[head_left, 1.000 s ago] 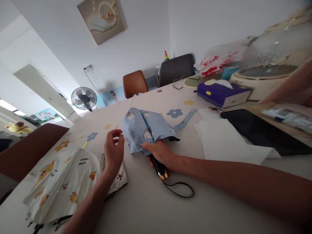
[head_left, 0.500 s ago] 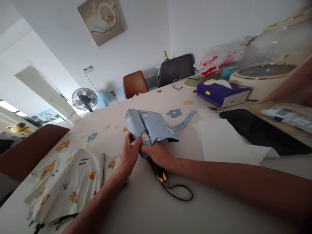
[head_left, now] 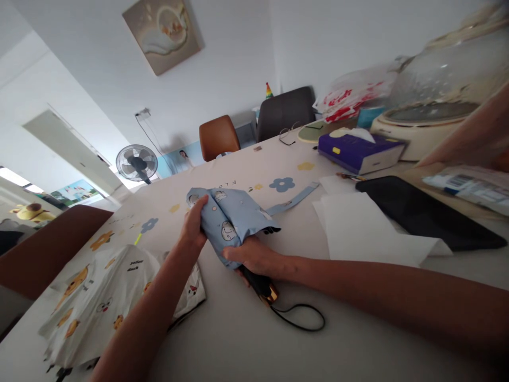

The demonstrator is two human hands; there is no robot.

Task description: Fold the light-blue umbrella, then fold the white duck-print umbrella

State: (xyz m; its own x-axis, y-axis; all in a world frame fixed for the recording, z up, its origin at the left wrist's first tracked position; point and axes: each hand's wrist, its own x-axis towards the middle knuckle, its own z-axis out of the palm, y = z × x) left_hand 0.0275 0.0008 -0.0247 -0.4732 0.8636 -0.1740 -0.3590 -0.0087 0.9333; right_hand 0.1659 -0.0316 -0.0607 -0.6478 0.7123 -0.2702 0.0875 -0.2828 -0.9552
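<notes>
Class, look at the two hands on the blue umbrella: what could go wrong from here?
The strap sticks out loose from the blue umbrella, so it might get caught in the folds.
Dark rib tips show at the fabric's edge near the right hand and could poke it.
The cord loop dangles free and might snag.

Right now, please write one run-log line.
left hand: holds blue patterned fabric umbrella; right hand: holds it at black handle; blue strap: unfastened
</notes>
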